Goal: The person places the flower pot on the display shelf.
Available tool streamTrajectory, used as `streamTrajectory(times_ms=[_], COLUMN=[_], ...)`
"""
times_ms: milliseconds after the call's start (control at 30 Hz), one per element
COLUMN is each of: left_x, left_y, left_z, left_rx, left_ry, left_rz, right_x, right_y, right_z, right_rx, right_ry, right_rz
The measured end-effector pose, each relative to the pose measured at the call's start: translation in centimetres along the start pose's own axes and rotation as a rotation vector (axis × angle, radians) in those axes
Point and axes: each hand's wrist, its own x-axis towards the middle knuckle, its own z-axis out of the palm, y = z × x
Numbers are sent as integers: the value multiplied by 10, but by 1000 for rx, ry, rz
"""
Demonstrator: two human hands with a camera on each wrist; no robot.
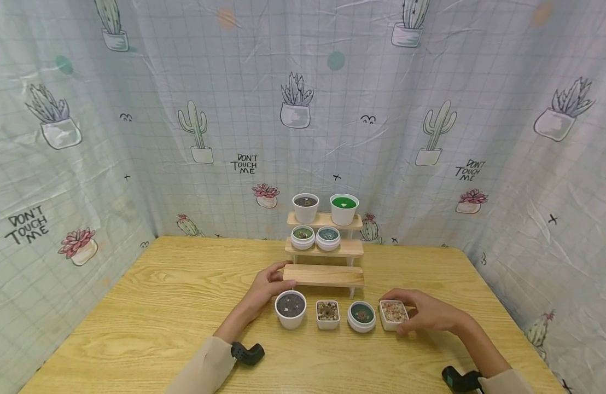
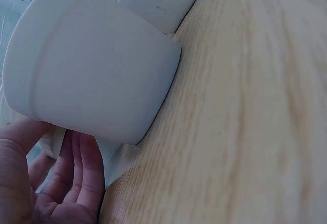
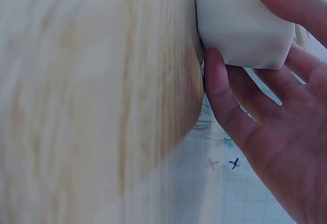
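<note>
My left hand [image 1: 262, 289] grips the left end of the lowest step of a three-step wooden stand [image 1: 324, 275], thumb in front and fingers behind. Close beside that hand is a round white pot [image 1: 290, 311] with dark grey fill, which hides part of the grip in the left wrist view. With thumb and fingers on opposite sides, my right hand [image 1: 426, 311] holds a square white pot [image 1: 394, 313] of pinkish gravel at the right end of the front row. That pot's white side [image 3: 245, 30] shows in the right wrist view, low at the table.
Between the hands stand a small square pot [image 1: 327, 313] of pebbles and a round pot [image 1: 361, 315] with a dark green top. Two small bowls, one green-topped [image 1: 302, 236], sit on the middle step. A grey-filled cup [image 1: 306, 208] and a green-filled cup [image 1: 344, 209] occupy the top step.
</note>
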Motion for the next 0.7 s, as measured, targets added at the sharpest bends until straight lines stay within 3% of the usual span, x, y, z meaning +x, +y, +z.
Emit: streamTrajectory(times_ms=[700], left_x=[0], left_y=[1], left_z=[1], left_rx=[-15], left_ry=[8], left_rz=[-9], right_x=[-3], right_y=[-10], right_z=[-3], right_rx=[26], right_ry=[22], right_rz=[26])
